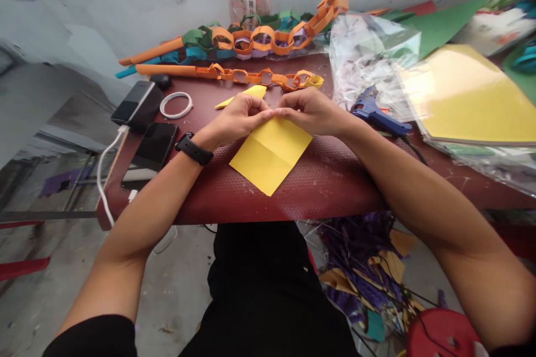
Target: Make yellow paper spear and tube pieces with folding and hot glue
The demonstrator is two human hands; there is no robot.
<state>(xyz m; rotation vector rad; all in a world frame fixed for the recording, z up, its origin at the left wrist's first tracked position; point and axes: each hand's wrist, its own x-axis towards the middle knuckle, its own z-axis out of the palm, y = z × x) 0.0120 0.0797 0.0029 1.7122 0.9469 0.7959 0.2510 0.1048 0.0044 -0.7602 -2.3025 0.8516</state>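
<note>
A square of yellow paper [271,153] with a crease across it lies in front of me, one corner toward the table's near edge. At its far corner my left hand [243,117] and my right hand [307,111] meet, thumbs and fingers pinched on the paper. The fingertips of both hands nearly touch and hide that corner. A folded piece of yellow paper [243,97] lies just behind my left hand. Beyond the hands, an orange paper chain [238,75] runs across the table, ending in a yellow link at its right.
A blue glue gun [379,114] lies beside my right forearm, near plastic bags [372,56] and yellow sheets [473,95]. Left are a white ring [176,105], a phone [153,148] and a black device [136,103] with a cable. More paper chains [259,39] lie behind.
</note>
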